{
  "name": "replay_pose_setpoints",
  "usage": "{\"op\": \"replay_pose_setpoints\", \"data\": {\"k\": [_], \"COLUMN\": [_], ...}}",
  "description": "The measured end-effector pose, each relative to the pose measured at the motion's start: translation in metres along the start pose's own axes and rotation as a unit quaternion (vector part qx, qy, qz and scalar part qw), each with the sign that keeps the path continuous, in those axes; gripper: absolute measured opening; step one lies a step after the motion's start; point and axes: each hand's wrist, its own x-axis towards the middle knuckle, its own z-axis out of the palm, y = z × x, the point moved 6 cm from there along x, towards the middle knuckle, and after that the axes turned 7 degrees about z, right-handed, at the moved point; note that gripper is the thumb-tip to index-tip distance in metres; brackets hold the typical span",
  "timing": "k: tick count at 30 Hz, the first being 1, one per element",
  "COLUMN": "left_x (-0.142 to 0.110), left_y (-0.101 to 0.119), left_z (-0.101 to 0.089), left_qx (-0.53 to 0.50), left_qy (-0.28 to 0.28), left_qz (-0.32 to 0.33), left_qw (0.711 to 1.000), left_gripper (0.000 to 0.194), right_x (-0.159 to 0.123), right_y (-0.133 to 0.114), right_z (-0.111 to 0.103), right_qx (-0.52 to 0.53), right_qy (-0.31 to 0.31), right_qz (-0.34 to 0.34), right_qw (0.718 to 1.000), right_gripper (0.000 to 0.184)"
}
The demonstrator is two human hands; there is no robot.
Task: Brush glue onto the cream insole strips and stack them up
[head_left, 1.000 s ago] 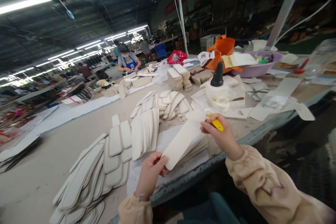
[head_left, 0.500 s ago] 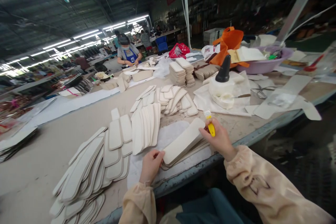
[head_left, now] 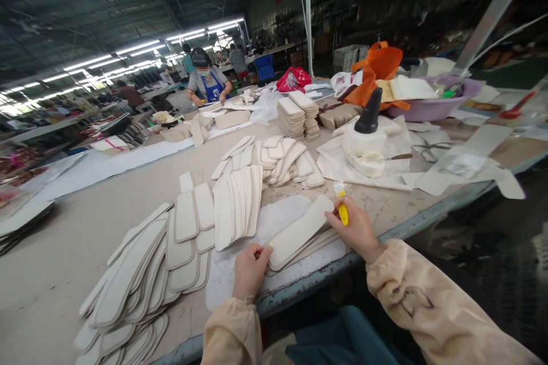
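Observation:
A long cream panel (head_left: pixel 299 234) with rounded corners lies over similar panels at the table's front edge. My left hand (head_left: pixel 252 268) pinches its near left end between thumb and fingers. At the far right end, my right hand (head_left: pixel 354 227) grips the panel's edge with thumb and fingertips. That same hand also holds a small yellow-handled brush (head_left: pixel 343 212), its pale tip pointing up and away. Beneath the panels is a white sheet (head_left: pixel 282 211). Left of my hands, several cream panels (head_left: pixel 237 205) stand fanned in overlapping rows.
More fanned panels (head_left: pixel 132 274) cover the left front. Beyond my right hand are a white bottle with a black cone top (head_left: pixel 369 114), scissors (head_left: pixel 428 151) and a purple basin (head_left: pixel 422 108). Stacked pieces (head_left: pixel 291 117) stand farther back. A co-worker (head_left: pixel 209 82) in a blue apron works across the table.
The panel between my hands has tipped down and lies flatter on the pieces below. My left hand has shifted slightly right. The co-worker's hands have moved apart.

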Motion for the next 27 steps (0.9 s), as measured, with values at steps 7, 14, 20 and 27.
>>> {"op": "replay_pose_setpoints", "data": {"k": [7, 14, 20, 27], "left_x": [-0.001, -0.001, -0.002, -0.002], "left_y": [0.003, -0.001, 0.002, 0.003], "left_z": [0.000, 0.002, 0.001, 0.001], "left_qx": [0.026, 0.035, 0.048, 0.050], "left_qy": [0.007, 0.009, 0.007, -0.002], "left_qz": [0.007, 0.013, 0.013, 0.004], "left_qw": [1.000, 0.999, 0.999, 0.999], "left_gripper": [0.031, 0.033, 0.033, 0.030], "right_x": [0.001, 0.002, 0.003, 0.004], "right_y": [0.005, 0.005, 0.005, 0.013], "right_z": [0.002, 0.003, 0.002, 0.006], "right_qx": [-0.018, -0.037, -0.065, -0.118], "right_qy": [0.006, 0.010, 0.015, 0.016], "right_qz": [0.011, 0.011, 0.016, 0.017], "right_qw": [1.000, 0.999, 0.998, 0.993], "right_gripper": [0.016, 0.015, 0.014, 0.014]}}
